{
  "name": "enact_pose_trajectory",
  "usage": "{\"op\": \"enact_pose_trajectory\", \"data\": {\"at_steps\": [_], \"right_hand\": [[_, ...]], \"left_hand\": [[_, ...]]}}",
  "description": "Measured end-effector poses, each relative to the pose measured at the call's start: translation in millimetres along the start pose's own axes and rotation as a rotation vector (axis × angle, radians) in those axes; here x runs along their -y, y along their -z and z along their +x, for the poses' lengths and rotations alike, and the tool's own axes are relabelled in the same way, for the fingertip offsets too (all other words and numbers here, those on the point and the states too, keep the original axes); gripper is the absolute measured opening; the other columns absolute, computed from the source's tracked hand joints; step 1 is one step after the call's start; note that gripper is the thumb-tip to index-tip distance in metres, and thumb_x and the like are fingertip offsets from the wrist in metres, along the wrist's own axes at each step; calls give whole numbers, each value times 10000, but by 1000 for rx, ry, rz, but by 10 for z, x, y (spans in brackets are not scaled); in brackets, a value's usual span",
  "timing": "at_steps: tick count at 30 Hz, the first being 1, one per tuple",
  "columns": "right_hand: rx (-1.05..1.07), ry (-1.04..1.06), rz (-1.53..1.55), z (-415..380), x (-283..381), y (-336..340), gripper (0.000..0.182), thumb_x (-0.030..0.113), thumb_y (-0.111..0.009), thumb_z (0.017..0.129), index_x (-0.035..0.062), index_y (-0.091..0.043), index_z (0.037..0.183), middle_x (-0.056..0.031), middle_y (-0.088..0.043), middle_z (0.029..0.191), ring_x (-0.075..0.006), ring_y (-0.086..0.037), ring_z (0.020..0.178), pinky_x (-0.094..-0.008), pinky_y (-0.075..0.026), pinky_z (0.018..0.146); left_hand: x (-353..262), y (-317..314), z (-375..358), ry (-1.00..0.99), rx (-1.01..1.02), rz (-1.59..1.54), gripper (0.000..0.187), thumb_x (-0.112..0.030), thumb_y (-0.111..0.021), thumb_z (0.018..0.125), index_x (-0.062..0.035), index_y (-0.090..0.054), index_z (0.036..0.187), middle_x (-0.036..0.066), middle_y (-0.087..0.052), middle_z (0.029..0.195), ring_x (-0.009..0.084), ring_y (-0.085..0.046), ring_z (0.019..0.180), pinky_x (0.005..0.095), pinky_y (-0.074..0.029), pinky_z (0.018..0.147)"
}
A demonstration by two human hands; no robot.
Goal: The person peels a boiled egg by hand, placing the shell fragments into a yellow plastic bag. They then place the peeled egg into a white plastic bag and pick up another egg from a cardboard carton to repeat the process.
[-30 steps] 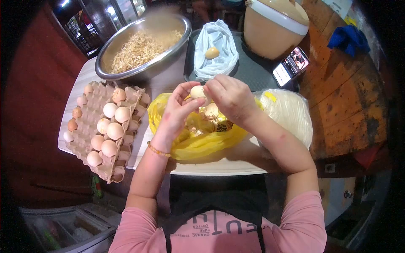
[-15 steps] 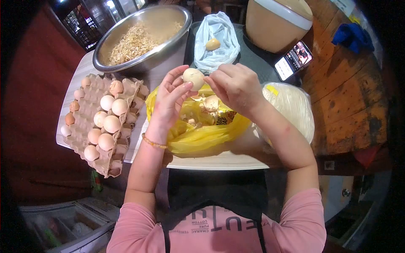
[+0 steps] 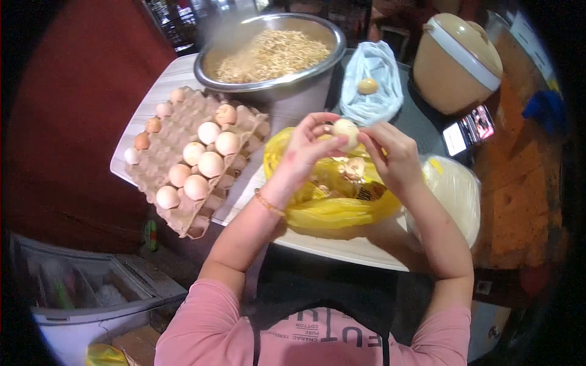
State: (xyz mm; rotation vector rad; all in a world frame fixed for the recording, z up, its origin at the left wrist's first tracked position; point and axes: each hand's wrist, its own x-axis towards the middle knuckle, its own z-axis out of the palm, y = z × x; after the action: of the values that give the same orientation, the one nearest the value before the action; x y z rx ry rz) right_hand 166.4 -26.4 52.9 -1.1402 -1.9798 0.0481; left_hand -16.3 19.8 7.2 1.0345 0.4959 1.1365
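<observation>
Both hands (image 3: 303, 146) (image 3: 394, 155) around one pale egg (image 3: 346, 134), above a yellow bag (image 3: 342, 213) of eggshells (image 3: 353, 168) between egg tray (image 3: 248, 125) and white bundle (image 3: 456, 198).

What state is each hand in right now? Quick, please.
Left hand: closed, holding an egg.
Right hand: curled at the egg's side; whether it's gripping anything cannot be told.

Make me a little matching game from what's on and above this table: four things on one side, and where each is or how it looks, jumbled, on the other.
Things:
1. Egg over the yellow bag
2. Metal bowl
3. Phone
4. Cardboard tray

Places and states:
A. Screen lit
B. Has whole eggs in some of its hollows
C. In the left hand, with fingers of the right hand at its edge
D. Holding thin tan strands

Pairs: 1-C, 2-D, 3-A, 4-B
</observation>
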Motion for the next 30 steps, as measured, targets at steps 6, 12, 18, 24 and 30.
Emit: {"op": "enact_pose_trajectory", "data": {"at_steps": [6,12,18,24,30], "right_hand": [[-34,51,13,0,-5,-9,48,71,-625,865,23,-626,864,-128,-572,734,-305,-591,636,-380,-470,586],[-53,-49,127,-3,-47,-11,73,79,-640,858,7,-641,843,-126,-591,727,-275,-595,612,-350,-471,577],[-126,10,134,-6,-31,14,71,53,-673,808,38,-643,871,-103,-622,789,-262,-622,659,-341,-498,605],[-166,23,163,-6,-25,-20,68,84,-679,816,49,-649,865,-96,-630,788,-238,-632,657,-332,-499,601],[-118,-96,294,-18,-56,-7,90,120,-681,828,32,-667,844,-107,-620,736,-235,-624,629,-324,-494,586]], "left_hand": [[-4,0,4,34,19,86,493,-97,-717,827,15,-459,1232,142,-629,1103,196,-646,977,325,-565,814],[-55,-23,-12,33,-4,20,467,-54,-713,816,10,-470,1210,139,-630,1066,197,-661,927,299,-575,775],[-27,-11,-4,1,36,-53,399,-45,-631,871,2,-463,1229,137,-612,1140,208,-642,998,331,-570,819],[-43,-46,-21,11,28,-117,421,-56,-643,866,9,-450,1235,131,-613,1127,201,-629,1023,331,-569,827],[-27,-73,-19,9,22,14,455,-61,-675,845,43,-445,1223,164,-615,1121,210,-640,998,334,-575,820]]}}
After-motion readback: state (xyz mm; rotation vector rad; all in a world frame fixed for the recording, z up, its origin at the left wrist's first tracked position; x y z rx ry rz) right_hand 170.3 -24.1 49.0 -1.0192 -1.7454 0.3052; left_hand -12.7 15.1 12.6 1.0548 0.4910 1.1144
